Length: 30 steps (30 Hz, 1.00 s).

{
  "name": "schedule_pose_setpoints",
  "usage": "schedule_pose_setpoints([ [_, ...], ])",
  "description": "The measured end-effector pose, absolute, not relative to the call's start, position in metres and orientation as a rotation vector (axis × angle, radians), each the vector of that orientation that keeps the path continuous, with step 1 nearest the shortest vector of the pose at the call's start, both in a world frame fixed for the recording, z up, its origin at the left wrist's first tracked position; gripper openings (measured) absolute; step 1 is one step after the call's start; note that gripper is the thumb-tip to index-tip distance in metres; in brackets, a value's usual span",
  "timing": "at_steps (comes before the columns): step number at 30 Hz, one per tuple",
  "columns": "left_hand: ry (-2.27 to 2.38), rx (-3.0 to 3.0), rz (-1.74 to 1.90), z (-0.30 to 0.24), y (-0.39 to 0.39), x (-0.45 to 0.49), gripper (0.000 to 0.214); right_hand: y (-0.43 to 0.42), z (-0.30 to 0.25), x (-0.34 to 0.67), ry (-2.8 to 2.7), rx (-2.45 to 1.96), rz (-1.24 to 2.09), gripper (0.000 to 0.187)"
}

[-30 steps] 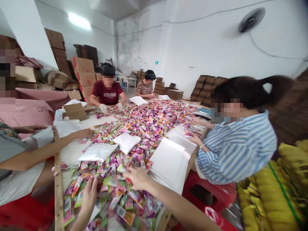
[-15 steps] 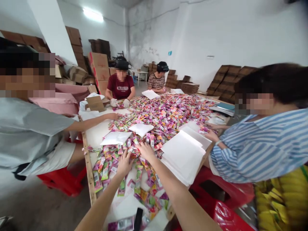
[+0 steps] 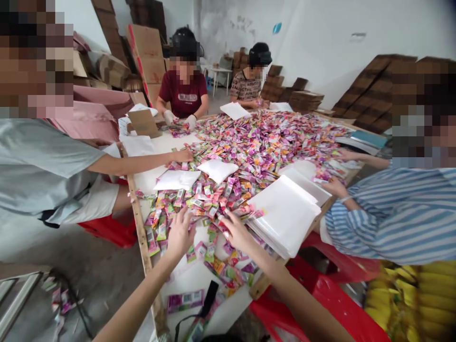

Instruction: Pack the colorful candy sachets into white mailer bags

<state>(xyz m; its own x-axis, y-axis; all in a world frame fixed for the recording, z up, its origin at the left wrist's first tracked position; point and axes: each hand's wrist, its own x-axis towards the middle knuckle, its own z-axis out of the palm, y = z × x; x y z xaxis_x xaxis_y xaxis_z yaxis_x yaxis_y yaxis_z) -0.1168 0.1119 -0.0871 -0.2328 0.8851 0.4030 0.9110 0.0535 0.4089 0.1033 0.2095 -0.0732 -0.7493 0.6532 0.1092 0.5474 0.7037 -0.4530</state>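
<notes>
Small colourful candy sachets [image 3: 256, 142] lie in a large heap on the white table, with looser ones spread towards me. My left hand [image 3: 181, 233] is over the near sachets, fingers stretched out and apart, holding nothing I can see. Across from it, my right hand [image 3: 235, 232] reaches in at the heap's near edge, fingers apart and slightly bent beside the sachets. Two puffy white packets, a flatter one [image 3: 177, 180] and another [image 3: 217, 170], rest on the sachets beyond my hands. A stack of white bags [image 3: 287, 213] lies right of my right hand.
A wooden rim [image 3: 142, 247] edges the table. Co-workers sit left, right and at the far side; a person's bare arm [image 3: 138, 164] reaches in from the left. A black strap [image 3: 208, 299] and a purple sachet [image 3: 185, 301] lie close to me. Red stools [image 3: 110, 232] flank the table.
The view has tilted down and shifted left. My hands have drawn back towards me and moved further apart. The left co-worker's hand remains at the sachets.
</notes>
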Motion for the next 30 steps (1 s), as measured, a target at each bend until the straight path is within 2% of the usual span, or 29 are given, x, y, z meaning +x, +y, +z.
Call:
schedule_pose_setpoints([
  [4,-2.124,-2.216,-0.745,-0.082,0.134,-0.099,0.042,0.185,-0.066,0.103,-2.789,-0.705,0.834,0.063],
  [6,-2.139,-2.259,-0.633,-0.087,0.140,-0.107,0.038,0.181,-0.055,0.111,-2.740,-0.668,0.944,0.054],
  [10,-2.187,-2.225,-0.540,-0.093,0.124,-0.138,0.028,0.181,-0.041,0.152,-2.346,-0.960,1.028,0.029],
  [12,-2.208,-2.177,-0.586,-0.089,0.112,-0.150,0.021,0.185,-0.042,0.173,-2.144,-1.145,0.997,0.023],
  [15,-2.260,-2.041,-0.760,-0.077,0.113,-0.154,0.023,0.194,-0.044,0.182,-2.026,-1.303,0.889,0.017],
  [18,-2.545,-1.783,-0.887,-0.065,0.141,-0.147,0.029,0.207,-0.048,0.154,-2.031,-1.386,0.818,0.019],
  [22,-3.023,-1.419,-0.885,-0.059,0.194,-0.141,0.049,0.226,-0.062,0.093,-2.104,-1.603,0.592,0.032],
  [26,-3.064,-1.474,-0.911,-0.063,0.209,-0.153,0.033,0.232,-0.080,0.075,-2.174,-1.574,0.571,0.021],
  [30,-3.007,-1.506,-1.173,-0.071,0.180,-0.169,0.028,0.229,-0.082,0.102,-1.956,-1.356,0.806,0.027],
])
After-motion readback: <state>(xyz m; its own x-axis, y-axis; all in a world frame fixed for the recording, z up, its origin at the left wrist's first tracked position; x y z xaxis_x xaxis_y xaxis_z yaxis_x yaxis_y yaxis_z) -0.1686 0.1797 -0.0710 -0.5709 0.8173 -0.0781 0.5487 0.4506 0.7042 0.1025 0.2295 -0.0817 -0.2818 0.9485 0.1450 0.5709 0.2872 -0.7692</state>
